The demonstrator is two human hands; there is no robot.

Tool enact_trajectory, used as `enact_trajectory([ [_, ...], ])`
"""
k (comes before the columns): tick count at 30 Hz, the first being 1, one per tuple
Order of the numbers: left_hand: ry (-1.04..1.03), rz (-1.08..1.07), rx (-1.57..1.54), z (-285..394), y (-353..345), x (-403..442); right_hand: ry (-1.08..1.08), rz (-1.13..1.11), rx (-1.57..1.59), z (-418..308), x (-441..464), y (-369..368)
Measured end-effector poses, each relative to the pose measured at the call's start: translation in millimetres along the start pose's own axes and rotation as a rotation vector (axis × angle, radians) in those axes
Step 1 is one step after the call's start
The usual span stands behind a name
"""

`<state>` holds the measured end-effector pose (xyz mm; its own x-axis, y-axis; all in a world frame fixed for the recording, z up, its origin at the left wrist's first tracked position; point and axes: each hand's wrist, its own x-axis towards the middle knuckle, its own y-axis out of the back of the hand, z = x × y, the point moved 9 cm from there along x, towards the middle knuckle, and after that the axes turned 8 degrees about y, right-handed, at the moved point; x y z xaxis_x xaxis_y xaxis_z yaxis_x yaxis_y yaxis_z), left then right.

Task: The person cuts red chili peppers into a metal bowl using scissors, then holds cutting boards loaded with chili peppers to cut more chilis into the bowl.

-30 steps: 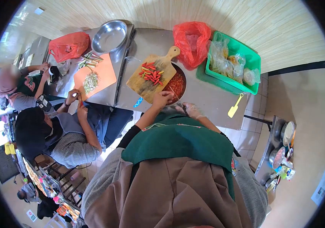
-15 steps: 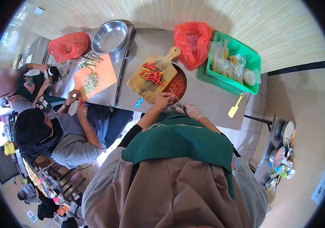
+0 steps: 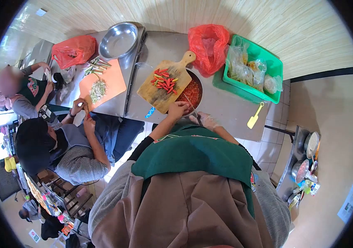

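A metal bowl (image 3: 201, 91) of chopped red chili (image 3: 193, 94) sits partly under a wooden cutting board (image 3: 151, 89). Whole red and yellow chilies (image 3: 166, 80) are heaped on the board. At the bowl's near left rim, my bare left hand (image 3: 178, 109) has its fingers pinched together; whatever is between them is hidden. My right hand (image 3: 206, 120), in a clear plastic glove, is closed around the dark handle of what looks like a slim knife (image 3: 192, 106). Its thin blade points up and left over the bowl, close to my left fingertips.
Behind the bowl stand an open red plastic bag (image 3: 209, 49) and a green basket (image 3: 253, 91) of bagged food. A yellow spatula-like tool (image 3: 256, 115) lies at right. On my left, a co-worker (image 3: 73, 153) works beside an orange cutting sheet (image 3: 116, 80) and a steel bowl (image 3: 118, 40).
My hands stay over the near side of the bowl, with the right hand and blade shifted slightly. On the far left, another person has straightened and raised a hand.
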<state>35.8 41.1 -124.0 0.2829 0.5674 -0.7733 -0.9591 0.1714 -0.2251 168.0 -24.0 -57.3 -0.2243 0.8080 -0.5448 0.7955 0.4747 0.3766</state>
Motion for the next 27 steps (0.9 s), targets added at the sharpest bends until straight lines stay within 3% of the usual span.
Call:
enact_trajectory([
  [5,0.016,0.013,0.044,1.9,-2.8,-5.0,-0.017,-0.057,0.084,-31.6,-10.1,13.5],
  [11,0.014,-0.009,-0.046,-0.8,-4.0,-3.3,0.015,0.030,-0.030,-5.1,5.0,1.9],
  [27,0.010,0.053,-0.072,2.0,7.0,-3.0,0.077,-0.013,0.067,-1.6,8.4,-5.6],
])
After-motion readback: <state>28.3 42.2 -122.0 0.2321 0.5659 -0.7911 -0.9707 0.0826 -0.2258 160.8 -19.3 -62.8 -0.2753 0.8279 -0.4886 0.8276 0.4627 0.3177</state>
